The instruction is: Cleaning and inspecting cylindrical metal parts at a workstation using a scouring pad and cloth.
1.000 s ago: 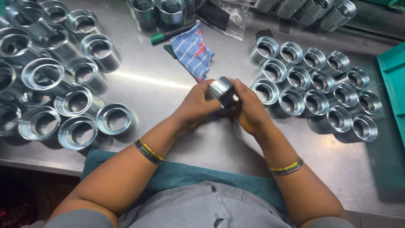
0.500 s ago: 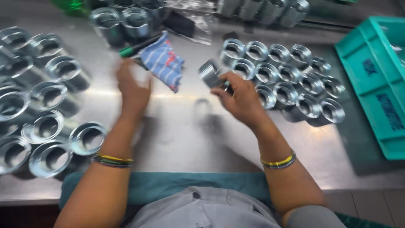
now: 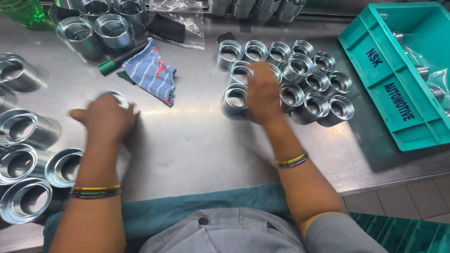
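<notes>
**A:** What do I have under the left hand?

**B:** I see it curled over 1 metal ring on the steel counter; the ring's rim shows just above the knuckles. The hand is blurred, so I cannot tell whether the fingers actually clamp it.

**A:** And where is that, taking the striped cloth as the mark?

**B:** Just left of the cloth and slightly nearer to me. A green marker lies at the cloth's far-left edge.

**A:** The right hand?

**B:** Right of the cloth, resting on the near-left part of the cluster of small metal rings. Its fingers are bent down over them; the grip is hidden from me. Further right of the cloth sits the teal crate.
</notes>
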